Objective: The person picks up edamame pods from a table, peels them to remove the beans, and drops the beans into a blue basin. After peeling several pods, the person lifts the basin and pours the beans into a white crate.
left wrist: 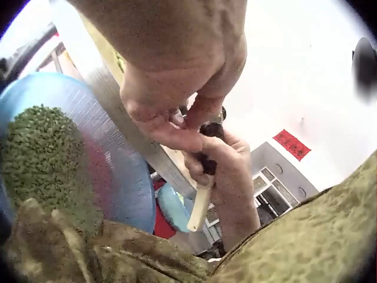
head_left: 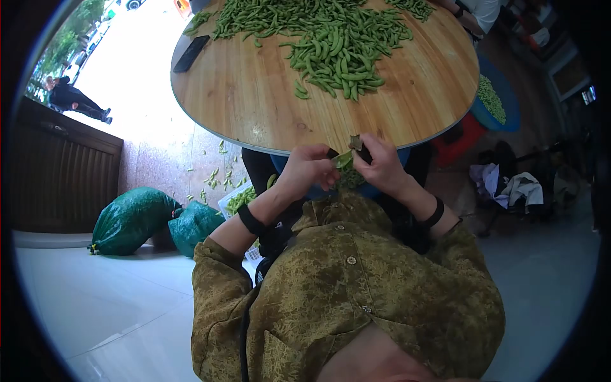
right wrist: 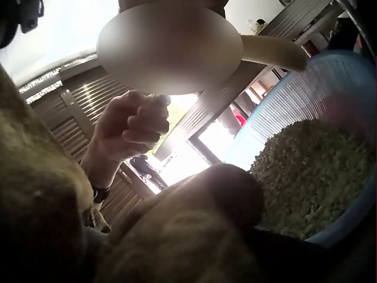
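At the near table edge, my left hand (head_left: 305, 170) pinches a green soybean pod (head_left: 344, 159) close to the right hand's fingertips. My right hand (head_left: 385, 167) grips a tool whose cream handle (left wrist: 201, 210) pokes out below the fist; its working end is hidden. Dark coverings (left wrist: 210, 131) show on the fingers where the hands meet. Below the hands, a blue mesh basket (right wrist: 257, 121) holds shelled green beans (left wrist: 44, 156). In the right wrist view a blurred patch hides the right hand, while the left hand (right wrist: 136, 125) has curled fingers.
A large heap of soybean pods (head_left: 337, 51) covers the far part of the round wooden table (head_left: 248, 95), beside a black phone (head_left: 191, 53). Green sacks (head_left: 137, 219) and a white basket of pods (head_left: 240, 198) stand at left. Another blue basin (head_left: 509, 121) stands right; another person (head_left: 484, 13) sits opposite.
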The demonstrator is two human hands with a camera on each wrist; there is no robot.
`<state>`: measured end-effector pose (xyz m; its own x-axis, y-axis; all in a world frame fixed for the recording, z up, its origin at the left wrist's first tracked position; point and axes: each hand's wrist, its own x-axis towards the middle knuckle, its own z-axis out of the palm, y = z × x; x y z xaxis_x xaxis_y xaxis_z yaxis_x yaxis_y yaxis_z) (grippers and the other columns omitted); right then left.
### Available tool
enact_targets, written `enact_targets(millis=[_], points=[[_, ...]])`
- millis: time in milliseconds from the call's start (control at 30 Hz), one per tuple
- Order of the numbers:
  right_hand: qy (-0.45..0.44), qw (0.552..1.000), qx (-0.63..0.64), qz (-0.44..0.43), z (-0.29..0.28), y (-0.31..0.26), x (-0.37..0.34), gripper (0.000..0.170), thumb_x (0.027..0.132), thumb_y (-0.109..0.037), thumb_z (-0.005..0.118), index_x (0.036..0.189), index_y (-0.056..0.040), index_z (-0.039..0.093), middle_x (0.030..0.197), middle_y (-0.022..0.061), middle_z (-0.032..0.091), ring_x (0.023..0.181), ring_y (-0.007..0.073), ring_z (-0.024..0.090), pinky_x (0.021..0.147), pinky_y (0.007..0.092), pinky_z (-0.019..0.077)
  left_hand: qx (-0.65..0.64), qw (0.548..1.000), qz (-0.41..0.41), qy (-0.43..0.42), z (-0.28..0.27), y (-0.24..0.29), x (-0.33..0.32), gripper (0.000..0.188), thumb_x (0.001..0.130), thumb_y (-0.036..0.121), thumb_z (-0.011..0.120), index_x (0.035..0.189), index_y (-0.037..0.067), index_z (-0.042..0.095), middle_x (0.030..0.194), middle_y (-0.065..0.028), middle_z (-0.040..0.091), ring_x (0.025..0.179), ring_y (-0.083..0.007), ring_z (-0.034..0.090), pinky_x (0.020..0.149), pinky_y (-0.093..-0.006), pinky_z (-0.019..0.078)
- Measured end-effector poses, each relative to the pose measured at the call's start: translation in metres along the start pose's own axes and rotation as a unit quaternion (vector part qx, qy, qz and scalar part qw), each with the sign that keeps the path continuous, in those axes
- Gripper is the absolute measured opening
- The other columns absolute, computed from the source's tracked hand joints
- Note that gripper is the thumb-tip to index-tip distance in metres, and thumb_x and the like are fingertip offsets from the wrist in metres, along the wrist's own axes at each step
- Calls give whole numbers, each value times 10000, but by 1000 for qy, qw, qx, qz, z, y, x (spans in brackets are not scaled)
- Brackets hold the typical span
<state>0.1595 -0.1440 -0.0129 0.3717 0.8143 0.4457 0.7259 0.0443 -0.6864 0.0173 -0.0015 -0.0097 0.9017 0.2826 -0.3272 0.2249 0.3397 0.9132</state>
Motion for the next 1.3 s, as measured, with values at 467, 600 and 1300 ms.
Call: enact_targets(millis=[467,600,1300], points=[[-22,983,-61,-174,4,0,-22,318,638,-17,679,885,12,480,777,170,515,670,344,575,553,396,465,31,997,67,33,-5,-10,-29,131,852,88,644,917,-5,577,736,-59,629,606,-114,581,525,-257,464],[-36,981,-63,-179,0,3,-22,298,646,-36,658,880,14,480,818,177,541,691,339,586,570,386,480,518,807,250,130,-44,23,-65,164,773,50,641,915,-20,597,861,-143,615,742,-261,633,614,-331,493],[-101,894,379,218,-9,4,-10,210,930,-165,505,1073,-13,520,667,15,479,533,106,479,445,252,359,518,793,232,220,-89,43,74,181,778,107,652,906,-16,613,750,-168,646,695,-297,639,630,-370,494]])
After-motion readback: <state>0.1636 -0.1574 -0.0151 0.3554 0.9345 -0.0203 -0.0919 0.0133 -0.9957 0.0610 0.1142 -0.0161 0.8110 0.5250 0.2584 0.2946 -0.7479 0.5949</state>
